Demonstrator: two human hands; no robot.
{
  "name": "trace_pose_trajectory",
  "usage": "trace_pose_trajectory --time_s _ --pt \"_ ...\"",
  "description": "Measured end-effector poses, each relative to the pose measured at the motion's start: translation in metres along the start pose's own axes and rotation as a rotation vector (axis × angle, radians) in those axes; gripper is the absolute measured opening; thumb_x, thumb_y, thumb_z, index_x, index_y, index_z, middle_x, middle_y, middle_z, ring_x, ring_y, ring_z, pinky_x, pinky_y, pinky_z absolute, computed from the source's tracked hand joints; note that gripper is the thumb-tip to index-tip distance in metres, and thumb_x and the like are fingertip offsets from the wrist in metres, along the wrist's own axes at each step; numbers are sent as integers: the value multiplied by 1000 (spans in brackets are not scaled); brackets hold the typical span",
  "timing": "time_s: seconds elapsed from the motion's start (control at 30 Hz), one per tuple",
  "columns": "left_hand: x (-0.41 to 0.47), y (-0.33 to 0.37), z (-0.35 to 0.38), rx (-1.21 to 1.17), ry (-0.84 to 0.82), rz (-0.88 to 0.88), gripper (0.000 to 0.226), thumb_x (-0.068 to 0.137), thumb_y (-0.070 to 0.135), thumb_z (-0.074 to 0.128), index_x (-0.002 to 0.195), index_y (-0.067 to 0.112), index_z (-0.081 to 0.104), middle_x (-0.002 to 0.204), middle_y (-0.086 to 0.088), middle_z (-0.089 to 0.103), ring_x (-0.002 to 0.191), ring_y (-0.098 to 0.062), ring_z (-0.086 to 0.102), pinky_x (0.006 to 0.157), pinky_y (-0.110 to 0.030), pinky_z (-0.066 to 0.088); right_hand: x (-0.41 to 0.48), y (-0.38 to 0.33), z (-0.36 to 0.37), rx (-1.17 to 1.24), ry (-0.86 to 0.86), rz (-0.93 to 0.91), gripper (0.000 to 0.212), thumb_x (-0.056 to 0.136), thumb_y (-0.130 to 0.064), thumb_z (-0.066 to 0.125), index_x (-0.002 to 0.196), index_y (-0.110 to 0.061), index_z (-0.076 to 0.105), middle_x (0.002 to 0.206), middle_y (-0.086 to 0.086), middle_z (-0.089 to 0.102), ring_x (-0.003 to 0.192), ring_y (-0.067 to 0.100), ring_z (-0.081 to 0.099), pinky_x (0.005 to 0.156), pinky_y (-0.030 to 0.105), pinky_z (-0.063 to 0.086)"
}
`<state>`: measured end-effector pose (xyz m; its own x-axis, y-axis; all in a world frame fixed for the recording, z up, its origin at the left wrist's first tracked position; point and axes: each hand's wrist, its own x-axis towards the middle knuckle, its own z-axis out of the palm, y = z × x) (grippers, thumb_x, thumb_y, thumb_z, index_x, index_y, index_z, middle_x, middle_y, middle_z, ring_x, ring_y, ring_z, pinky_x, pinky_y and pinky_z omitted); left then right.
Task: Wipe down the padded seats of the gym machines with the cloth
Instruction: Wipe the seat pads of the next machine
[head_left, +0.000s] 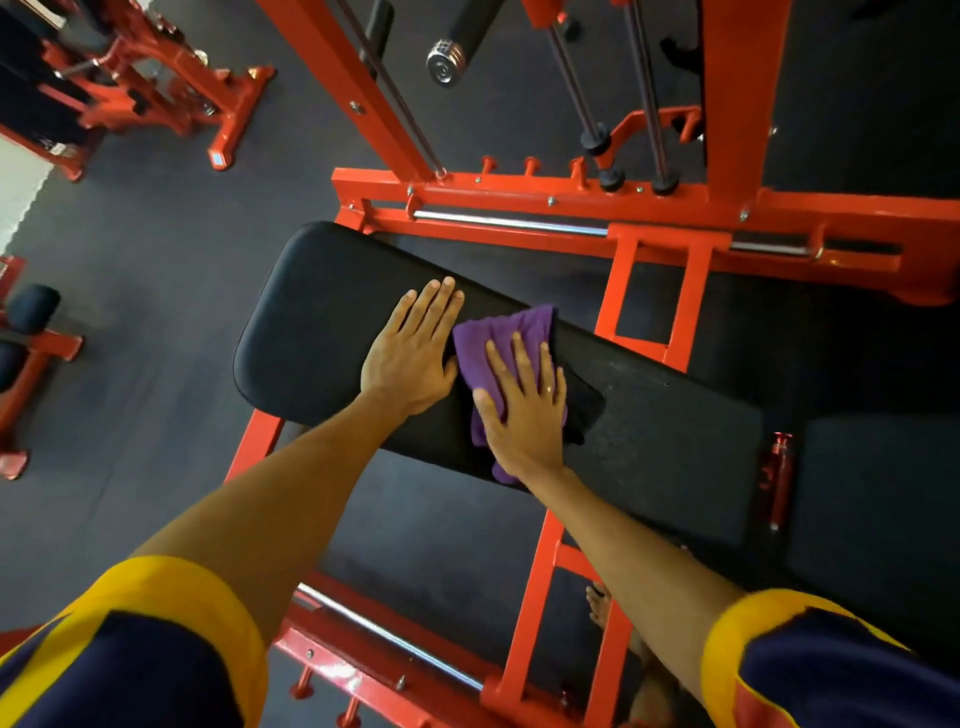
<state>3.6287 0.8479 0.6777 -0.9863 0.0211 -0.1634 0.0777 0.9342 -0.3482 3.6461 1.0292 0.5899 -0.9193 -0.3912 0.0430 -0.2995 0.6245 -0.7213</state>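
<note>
Cloth (501, 340) under flat R hand (524, 410) on bench pad (311, 332); L hand (410, 358) flat beside, fingers straight.

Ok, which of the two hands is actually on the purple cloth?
The right hand: its fingers are spread flat, pressing the purple cloth onto the black padded bench. The left hand lies flat on bare padding just beside the cloth.

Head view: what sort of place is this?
Most likely a gym: a black padded bench in a red steel frame, a chrome bar end, and another red machine on dark flooring.
</note>
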Motion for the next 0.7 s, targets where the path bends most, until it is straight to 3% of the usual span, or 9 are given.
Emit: trace_pose_trajectory --time_s 0.13,0.27,0.4,0.5,0.6,0.67,0.7 --pt "3 0 -6 6 20 -2 74 105 52 28 162 9 11 169 -13 10 157 -25 8 128 -42 5 -36 61 -7 -72 -24 -211 68 98 -63 44 159 -35 32 171 1 16 156 39 7 120 63 19" --pt "-4 7 -12 2 24 4 69 105 48 27 160 6 20 167 -14 18 155 -27 15 128 -46 10 -1 72 -18 -114 -33 22 83 91 -79 38 161 -36 26 172 1 10 155 43 2 126 57 6" --pt "-14 11 -11 -16 14 -3 64 105 42 20 159 6 25 166 -13 23 155 -27 18 127 -45 12 5 28 -3 -63 11 116 78 97 -74 30 163 -33 19 172 5 5 157 39 0 127 54 3" --pt "-30 23 -7 -7 -49 -1 65 104 40 19 159 5 19 168 -14 16 156 -28 12 128 -46 7 -36 21 4 -68 -19 -73 75 100 -66 39 163 -31 18 171 7 7 157 37 0 127 56 6" --pt "-55 46 5 44 -73 77 66 104 35 33 159 4 16 168 -14 13 156 -28 9 128 -47 6 -73 55 3 -41 -33 -277 78 97 -63 51 162 -26 27 170 8 14 157 36 6 123 58 18" --pt "-65 57 9 59 -69 84 66 102 31 29 160 5 16 169 -14 13 157 -28 9 127 -48 6 -81 78 -3 -57 -66 -276 80 97 -67 48 162 -28 25 171 6 12 158 33 7 123 57 21" --pt "-66 60 10 60 -59 77 67 100 31 27 160 5 16 169 -13 13 157 -27 9 127 -48 7 -81 86 -6 -47 -79 -188 81 96 -70 45 163 -29 22 172 4 9 158 32 6 125 56 19"
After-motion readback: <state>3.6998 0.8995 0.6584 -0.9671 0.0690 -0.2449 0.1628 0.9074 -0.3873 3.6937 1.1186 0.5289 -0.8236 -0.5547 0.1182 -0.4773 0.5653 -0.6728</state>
